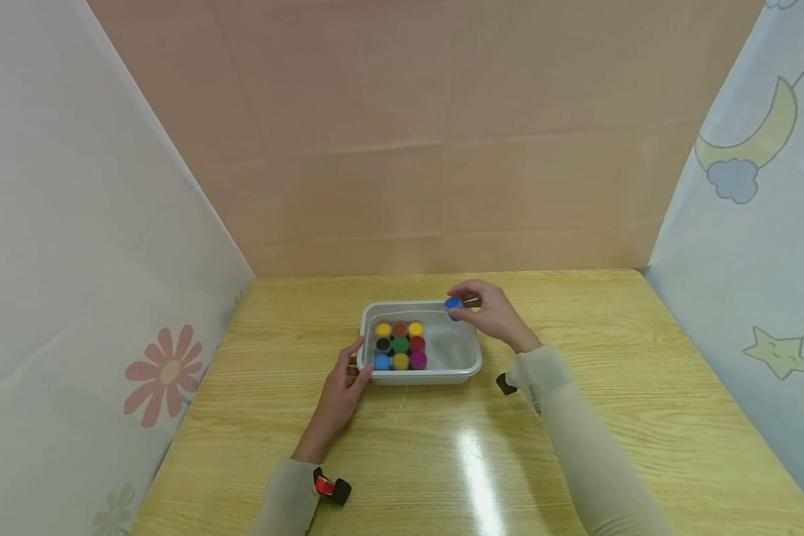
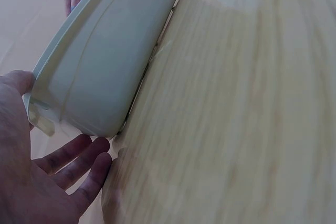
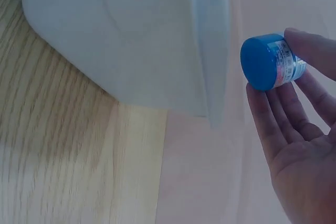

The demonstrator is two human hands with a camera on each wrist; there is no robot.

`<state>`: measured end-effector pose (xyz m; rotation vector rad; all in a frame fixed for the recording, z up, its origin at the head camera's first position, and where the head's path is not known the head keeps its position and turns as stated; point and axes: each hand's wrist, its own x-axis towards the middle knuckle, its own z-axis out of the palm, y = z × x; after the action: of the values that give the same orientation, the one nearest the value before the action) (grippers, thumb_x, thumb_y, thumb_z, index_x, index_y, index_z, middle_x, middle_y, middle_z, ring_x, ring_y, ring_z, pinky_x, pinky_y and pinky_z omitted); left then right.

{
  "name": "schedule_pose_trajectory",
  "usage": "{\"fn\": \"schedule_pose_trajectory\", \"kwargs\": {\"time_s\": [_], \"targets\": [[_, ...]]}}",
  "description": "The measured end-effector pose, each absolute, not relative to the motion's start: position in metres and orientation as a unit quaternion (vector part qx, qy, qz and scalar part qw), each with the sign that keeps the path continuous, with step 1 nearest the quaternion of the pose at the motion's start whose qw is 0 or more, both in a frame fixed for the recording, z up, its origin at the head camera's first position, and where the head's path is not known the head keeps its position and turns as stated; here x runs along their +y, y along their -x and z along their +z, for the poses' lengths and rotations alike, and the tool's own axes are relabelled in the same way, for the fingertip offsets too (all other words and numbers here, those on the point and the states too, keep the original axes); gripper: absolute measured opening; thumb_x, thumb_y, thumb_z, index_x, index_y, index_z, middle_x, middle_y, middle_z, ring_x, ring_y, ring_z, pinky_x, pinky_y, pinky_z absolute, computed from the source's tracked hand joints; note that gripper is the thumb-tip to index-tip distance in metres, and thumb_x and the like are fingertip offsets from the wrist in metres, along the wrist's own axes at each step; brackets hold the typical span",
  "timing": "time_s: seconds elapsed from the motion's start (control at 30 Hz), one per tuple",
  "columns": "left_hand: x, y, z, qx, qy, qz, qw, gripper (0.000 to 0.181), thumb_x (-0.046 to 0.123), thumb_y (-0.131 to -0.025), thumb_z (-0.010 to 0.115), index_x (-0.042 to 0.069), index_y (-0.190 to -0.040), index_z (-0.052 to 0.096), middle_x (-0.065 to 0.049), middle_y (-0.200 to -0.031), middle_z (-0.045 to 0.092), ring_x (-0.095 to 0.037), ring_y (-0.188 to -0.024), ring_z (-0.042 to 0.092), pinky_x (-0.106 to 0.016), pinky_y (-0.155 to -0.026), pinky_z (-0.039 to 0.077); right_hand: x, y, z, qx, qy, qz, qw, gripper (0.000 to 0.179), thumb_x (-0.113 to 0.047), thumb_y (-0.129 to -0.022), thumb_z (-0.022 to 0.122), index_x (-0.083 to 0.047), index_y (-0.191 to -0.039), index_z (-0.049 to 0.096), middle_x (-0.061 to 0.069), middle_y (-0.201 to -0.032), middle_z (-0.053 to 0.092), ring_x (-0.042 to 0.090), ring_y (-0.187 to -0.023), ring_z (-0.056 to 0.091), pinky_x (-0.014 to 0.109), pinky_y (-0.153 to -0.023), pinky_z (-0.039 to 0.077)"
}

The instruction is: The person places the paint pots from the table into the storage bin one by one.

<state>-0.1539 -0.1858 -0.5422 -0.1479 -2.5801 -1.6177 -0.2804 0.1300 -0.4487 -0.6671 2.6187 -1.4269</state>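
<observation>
Between thumb and fingers my right hand (image 1: 496,313) pinches a small round jar (image 3: 270,61) with a blue lid and a printed label, tilted above the right end of a white plastic container (image 1: 442,378). My left hand (image 1: 337,394) holds the container's left end, thumb at the rim. In the left wrist view, the other fingers (image 2: 79,163) spread below the container's end wall (image 2: 105,61). Rows of similar jars fill the container's left part, among them a green-topped jar (image 1: 400,344), a purple-topped one (image 1: 418,361) and a light-blue one (image 1: 382,362).
The container stands on a wood-grain table (image 1: 241,432). A brownish backdrop (image 1: 402,149) rises behind the table's far edge. Patterned white panels stand at the left (image 1: 74,223) and right (image 1: 744,246). A bright light reflection lies on the table in front of the container.
</observation>
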Motion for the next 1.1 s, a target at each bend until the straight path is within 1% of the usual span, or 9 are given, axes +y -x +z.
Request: {"fn": "schedule_pose_trajectory", "kwargs": {"time_s": [0.17,0.37,0.5,0.63,0.9,1.1], "targets": [[-0.185,0.153,-0.541,-0.844,0.046,-0.532,0.044,0.058,0.035,-0.107,0.059,0.025,-0.16,0.038,-0.014,-0.124,0.062,-0.02,-0.102,0.065,-0.035,-0.092,0.057,0.124,0.279,-0.451,0.842,0.226,-0.486,0.065,0.036,-0.009,-0.096,0.075,0.003,-0.129,0.066,0.02,-0.127,0.065,0.035,-0.116,0.064,0.047,-0.099,0.057],[-0.185,0.153,-0.539,-0.845,0.048,-0.531,0.042,0.058,0.036,-0.107,0.058,0.027,-0.16,0.037,-0.011,-0.124,0.061,-0.018,-0.101,0.065,-0.033,-0.091,0.057,0.116,0.28,-0.456,0.849,0.224,-0.473,0.077,0.035,-0.008,-0.096,0.074,0.003,-0.129,0.068,0.018,-0.124,0.059,0.033,-0.115,0.063,0.047,-0.102,0.056],[-0.184,0.153,-0.54,-0.844,0.046,-0.532,0.044,0.058,0.036,-0.107,0.059,0.028,-0.16,0.038,-0.01,-0.123,0.062,-0.017,-0.1,0.065,-0.032,-0.09,0.057,0.112,0.28,-0.458,0.852,0.228,-0.463,0.091,0.036,-0.009,-0.098,0.072,0.005,-0.131,0.066,0.018,-0.122,0.057,0.035,-0.116,0.065,0.045,-0.1,0.057],[-0.184,0.153,-0.541,-0.846,0.048,-0.529,0.046,0.058,0.036,-0.107,0.059,0.027,-0.16,0.037,-0.011,-0.122,0.062,-0.018,-0.1,0.065,-0.032,-0.089,0.057,0.108,0.279,-0.458,0.849,0.229,-0.465,0.102,0.035,-0.009,-0.098,0.071,0.005,-0.129,0.066,0.02,-0.123,0.057,0.037,-0.115,0.067,0.045,-0.098,0.058],[-0.184,0.153,-0.541,-0.847,0.049,-0.527,0.043,0.058,0.037,-0.107,0.058,0.029,-0.16,0.037,-0.012,-0.122,0.061,-0.017,-0.1,0.065,-0.033,-0.09,0.057,0.101,0.276,-0.465,0.849,0.21,-0.473,0.108,0.034,-0.01,-0.097,0.073,0.001,-0.129,0.066,0.017,-0.123,0.056,0.035,-0.112,0.067,0.045,-0.097,0.059],[-0.185,0.154,-0.541,-0.846,0.053,-0.528,0.048,0.058,0.036,-0.107,0.058,0.027,-0.161,0.037,-0.011,-0.122,0.062,-0.018,-0.1,0.066,-0.033,-0.089,0.058,0.093,0.275,-0.47,0.851,0.207,-0.474,0.094,0.033,-0.01,-0.096,0.074,0.0,-0.128,0.067,0.016,-0.121,0.058,0.032,-0.108,0.067,0.043,-0.096,0.059]]}}
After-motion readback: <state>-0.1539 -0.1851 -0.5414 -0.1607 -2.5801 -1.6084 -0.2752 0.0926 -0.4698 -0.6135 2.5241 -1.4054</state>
